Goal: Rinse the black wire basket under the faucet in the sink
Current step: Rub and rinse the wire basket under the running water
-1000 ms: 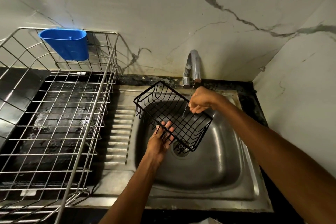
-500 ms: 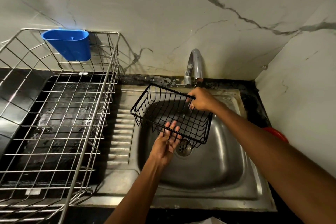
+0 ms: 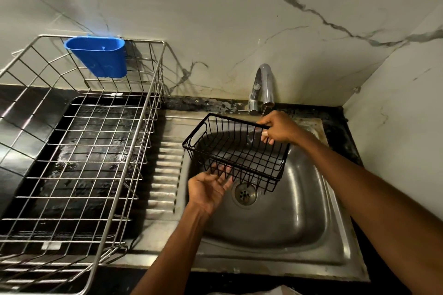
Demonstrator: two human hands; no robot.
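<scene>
We held the black wire basket (image 3: 236,153) in the air over the sink (image 3: 318,230), its far right corner just under the spout of the faucet (image 3: 263,86), so that the thin stream would fall on the wires and run off into the bowl rather than onto the counter. Our right hand (image 3: 278,128) gripped the far rim at that corner, fingers curled around the top wire; we judged this to be the hand carrying the weight and steering the corner into the water. Our left hand (image 3: 211,187) lay palm up under the near side, fingers spread and fairly straight, touching the underside of the wires without closing on them. It seemed placed there to prop the basket and tilt it. The basket hung above the drain (image 3: 245,195), open side up and tipped a little, which we took as a way to let water drain through. To the left stood a steel dish rack (image 3: 79,151) with a blue cup (image 3: 100,57) hooked on its back rail.
</scene>
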